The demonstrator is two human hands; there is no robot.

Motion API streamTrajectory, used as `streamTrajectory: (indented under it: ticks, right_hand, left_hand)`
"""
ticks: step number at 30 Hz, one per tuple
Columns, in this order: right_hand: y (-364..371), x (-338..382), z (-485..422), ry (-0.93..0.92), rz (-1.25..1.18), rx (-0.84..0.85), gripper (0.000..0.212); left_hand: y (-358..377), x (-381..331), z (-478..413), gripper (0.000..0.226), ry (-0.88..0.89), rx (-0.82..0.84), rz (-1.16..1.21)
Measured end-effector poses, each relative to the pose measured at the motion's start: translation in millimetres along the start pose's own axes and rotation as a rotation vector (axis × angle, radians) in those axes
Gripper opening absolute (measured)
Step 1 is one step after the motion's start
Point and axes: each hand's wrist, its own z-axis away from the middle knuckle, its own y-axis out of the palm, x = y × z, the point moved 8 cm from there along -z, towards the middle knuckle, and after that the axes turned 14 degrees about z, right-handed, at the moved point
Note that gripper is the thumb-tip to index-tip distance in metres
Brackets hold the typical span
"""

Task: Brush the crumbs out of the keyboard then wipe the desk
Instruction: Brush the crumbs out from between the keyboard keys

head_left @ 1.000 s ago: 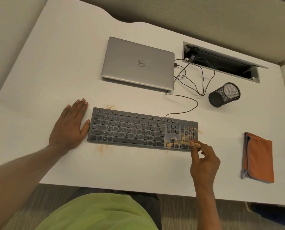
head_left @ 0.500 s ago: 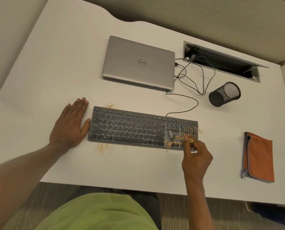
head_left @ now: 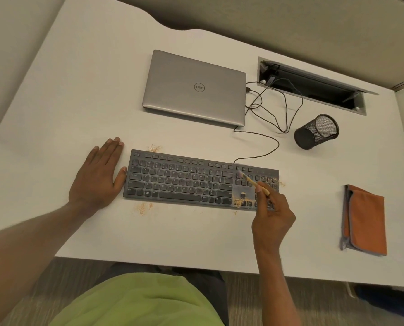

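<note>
Tip of the brush [head_left: 255, 184] has been moved from the near row of the keyboard [head_left: 179, 182] to the far row of the navigation block over the last second, and the right hand [head_left: 272, 217] was carried slightly left with it. The handle is pinched between that hand's thumb and fingers. No change at the left hand [head_left: 97, 177]: spread flat on the table [head_left: 196, 238], thumb against the keyboard's left end.

Judged: brushing is mid-way. Orange crumbs [head_left: 237, 201] are heaped on the near right keys and dusted over the numpad. Small scatters are seen on the table around the keyboard, so wiping is not yet started.

The folded orange cloth [head_left: 365, 220], grey-edged and soft, lies well to the right.

- Keyboard: flat matte dark-grey plastic, low keys.
- Brush: slim pale handle, soft light bristles.
- Table: smooth matte white.
</note>
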Motion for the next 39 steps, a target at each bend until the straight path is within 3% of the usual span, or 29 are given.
streamTrajectory:
  ticks: [4,8,11,16,20,24,27,32,39]
  right_hand:
    - [-1.0,1.1,-9.4,-0.080,0.041,-0.017,0.016]
    - [11.9,10.8,-14.0,-0.241,0.136,0.155,0.015]
    - [8.5,9.7,-17.6,-0.288,0.264,0.139,0.019]
    - [-12.3,-4.8,-19.5,-0.178,0.261,0.025,0.024]
    - [-0.4,2.1,-21.1,-0.192,0.113,0.153,0.015]
    - [5.5,3.3,-28.7,-0.243,0.188,0.207,0.017]
    - [-10.9,-14.7,-37.0,-0.156,0.251,0.124,0.027]
    - [-37.7,-28.3,-35.4,-0.090,0.427,-0.059,0.015]
    - [-9.1,-3.0,-12.1,0.057,0.052,-0.039,0.017]
  left_hand:
    - [-0.4,0.0,-0.1,0.071,-0.003,-0.001,0.004]
    - [-0.4,-0.2,0.2,0.070,0.002,-0.004,0.007]
    - [-0.7,-0.3,0.0,0.070,0.001,-0.005,0.009]
    - [-1.5,-2.0,0.2,0.070,0.006,-0.012,0.004]
    - [-1.4,-1.1,0.3,0.070,0.003,-0.011,0.005]
    - [-0.8,-0.8,-0.1,0.070,0.000,-0.005,0.006]
    - [-0.6,-0.3,0.3,0.070,-0.002,-0.009,0.013]
    - [-0.1,0.7,0.0,0.070,0.004,-0.014,0.012]
    - [-0.7,0.1,0.2,0.070,0.004,-0.015,0.014]
